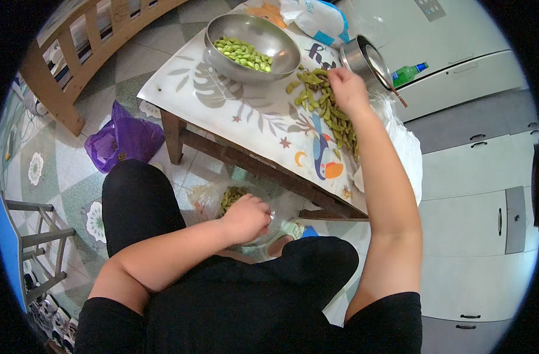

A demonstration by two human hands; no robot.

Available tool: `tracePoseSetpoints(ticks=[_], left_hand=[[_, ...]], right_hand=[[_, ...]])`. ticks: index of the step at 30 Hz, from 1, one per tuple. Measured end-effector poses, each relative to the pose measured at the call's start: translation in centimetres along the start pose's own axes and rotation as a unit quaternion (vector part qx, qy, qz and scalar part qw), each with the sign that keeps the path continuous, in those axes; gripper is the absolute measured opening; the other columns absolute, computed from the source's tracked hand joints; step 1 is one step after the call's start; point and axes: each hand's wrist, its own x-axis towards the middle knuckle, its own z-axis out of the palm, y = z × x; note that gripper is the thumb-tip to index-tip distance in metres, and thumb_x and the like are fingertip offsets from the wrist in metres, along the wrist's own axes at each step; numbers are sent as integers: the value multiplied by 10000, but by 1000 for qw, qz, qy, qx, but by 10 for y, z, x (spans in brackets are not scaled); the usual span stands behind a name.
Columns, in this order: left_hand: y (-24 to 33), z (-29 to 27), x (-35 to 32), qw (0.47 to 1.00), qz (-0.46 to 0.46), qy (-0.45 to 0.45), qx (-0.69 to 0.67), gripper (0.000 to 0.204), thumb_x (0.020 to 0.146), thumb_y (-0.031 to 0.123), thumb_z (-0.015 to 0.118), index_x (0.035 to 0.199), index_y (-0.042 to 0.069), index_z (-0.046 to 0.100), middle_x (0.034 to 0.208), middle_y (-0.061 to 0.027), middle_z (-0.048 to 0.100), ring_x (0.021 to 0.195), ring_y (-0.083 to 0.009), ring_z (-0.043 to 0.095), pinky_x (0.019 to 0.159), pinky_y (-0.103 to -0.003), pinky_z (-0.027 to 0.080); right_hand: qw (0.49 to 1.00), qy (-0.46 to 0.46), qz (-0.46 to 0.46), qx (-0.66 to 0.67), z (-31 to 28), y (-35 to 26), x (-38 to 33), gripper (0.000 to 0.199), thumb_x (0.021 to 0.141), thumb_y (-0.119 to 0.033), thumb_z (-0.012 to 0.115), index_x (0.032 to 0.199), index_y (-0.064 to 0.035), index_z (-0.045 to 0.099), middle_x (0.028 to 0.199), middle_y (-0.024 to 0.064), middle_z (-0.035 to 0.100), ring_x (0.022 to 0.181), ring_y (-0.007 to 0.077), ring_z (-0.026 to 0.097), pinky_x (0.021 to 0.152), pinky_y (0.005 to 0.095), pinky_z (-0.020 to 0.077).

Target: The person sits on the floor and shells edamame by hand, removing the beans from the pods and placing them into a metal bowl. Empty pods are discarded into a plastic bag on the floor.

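A: We log the right hand (347, 88) at the top of the pod pile (328, 112) on the desk (222, 106), fingers pinched down among the green pods; whether it has one gripped already we cannot tell.

B: And the left hand (246, 217)?

A: Lowered between the knees, curled loosely over a clear plastic bag (222, 200) on the floor. The bag holds what we take to be emptied husks. We cannot tell if anything is in the fingers.

B: Progress, as we judge it?

A: Partway. The steel bowl (251, 47) carries a modest layer of shelled green beans (243, 54) along one side, most of its bottom bare. The pile of unshelled pods runs in a long strip toward the desk's near edge, so we estimate the larger share is left.

B: Surroundings?

A: A steel pot (364, 59) just beside the pile and a purple bag (125, 141) on the floor.
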Motion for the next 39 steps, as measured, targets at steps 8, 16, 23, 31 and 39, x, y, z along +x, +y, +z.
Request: tracePoseSetpoints(ticks=[8,16,23,31,39], left_hand=[[4,15,2,998,-35,-22,41,279,733,249,531,942,64,540,982,-134,510,934,-279,482,795,-377,379],[3,11,0,993,-11,-108,51,380,760,379,496,954,53,527,866,-124,552,809,-279,540,734,-374,405],[8,-2,6,981,7,-180,71,304,736,311,524,904,58,532,832,-98,554,780,-273,546,712,-364,414],[4,14,7,994,-6,-90,64,259,717,256,547,902,76,555,804,-82,548,763,-257,551,693,-362,423],[6,3,6,992,5,-115,57,226,706,255,543,838,73,567,791,-90,557,753,-260,554,683,-365,424]], right_hand=[[974,-86,-87,-190,36,17,17,364,795,-231,411,1125,-87,464,1119,113,489,1019,274,464,853,375,369],[949,-194,-246,-32,25,2,-18,324,809,-126,405,1115,-42,469,1138,147,461,1045,297,436,895,331,340],[983,-74,-99,138,-4,12,-45,170,803,-104,497,933,-17,564,888,75,577,825,153,532,745,250,403],[956,-59,-254,-130,7,3,-48,248,690,-81,555,931,-141,565,792,66,508,778,252,520,637,345,430],[978,-16,-208,-32,-17,9,-71,142,703,-124,570,841,-94,584,746,64,526,689,242,528,600,315,427]])
